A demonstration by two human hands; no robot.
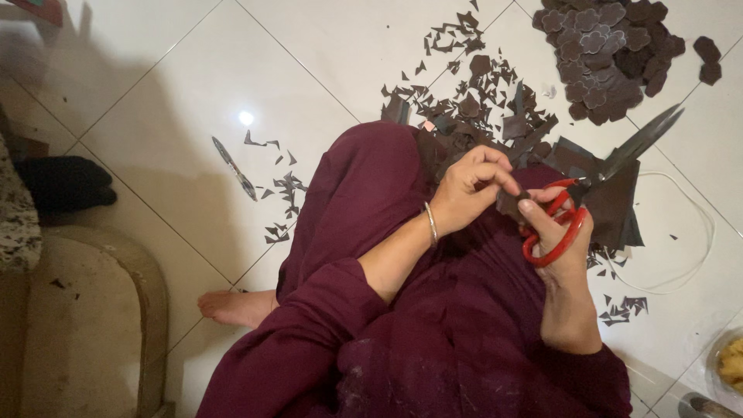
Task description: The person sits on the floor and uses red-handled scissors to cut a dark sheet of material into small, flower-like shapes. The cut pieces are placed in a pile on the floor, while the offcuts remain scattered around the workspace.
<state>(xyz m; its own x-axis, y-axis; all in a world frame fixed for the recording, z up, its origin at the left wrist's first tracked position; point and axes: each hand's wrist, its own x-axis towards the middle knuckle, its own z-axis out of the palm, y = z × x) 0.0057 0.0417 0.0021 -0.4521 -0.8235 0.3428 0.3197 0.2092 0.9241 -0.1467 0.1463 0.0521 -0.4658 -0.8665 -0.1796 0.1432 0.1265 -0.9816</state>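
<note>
Scissors [596, 174] with red handles sit in the person's right hand [561, 232]. The fingers go through the red loops and grip them. The long blades are shut or almost shut, and they point up and away to the right, toward the far right edge of the floor.

The left hand [472, 182] is just beside the scissors, on their left. Its fingers are bent and pinch a small dark piece [511, 203] between the thumb and the fingertips. The piece is right between the two hands, touching the right thumb too. It lies at the handle end of the scissors, not at the tips, so the blades are past it and point away from it. The left hand is the one that holds it.

Under the blades lies a flat dark sheet [611, 205] on the person's lap and the floor. Past the left hand, many small dark scraps [480, 101] are spread on the white floor tiles [193, 101]. In the far right corner is a big heap of dark flower shapes [604, 54]. A white cord [696, 232] curls on the floor to the right. A thin metal tool [234, 168] lies alone, well apart on the left. The person's bare foot [236, 306] shows near the left knee.
</note>
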